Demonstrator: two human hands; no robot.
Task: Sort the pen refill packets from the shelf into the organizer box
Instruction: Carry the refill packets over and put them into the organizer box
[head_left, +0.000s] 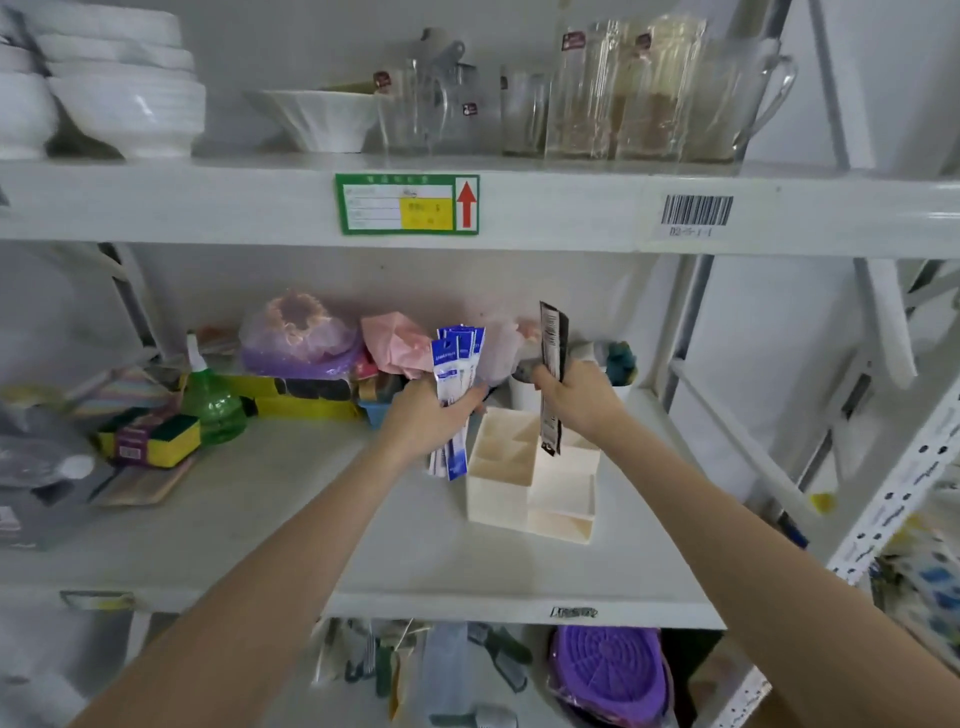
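Note:
On the middle shelf stands a cream organizer box (501, 499) with several open compartments. My left hand (434, 418) grips a fanned bundle of blue and white pen refill packets (457, 364), held upright just left of the box. My right hand (582, 400) holds one black refill packet (551, 364) upright over the box's back compartments, its lower end hanging just above them.
The shelf (260, 499) carries a green spray bottle (210, 397), sponges (150, 439), a yellow box (301, 397) and bagged items behind the hands. Bowls and glass jugs fill the shelf above. A purple item (613, 675) lies on the shelf below. Racking uprights stand at right.

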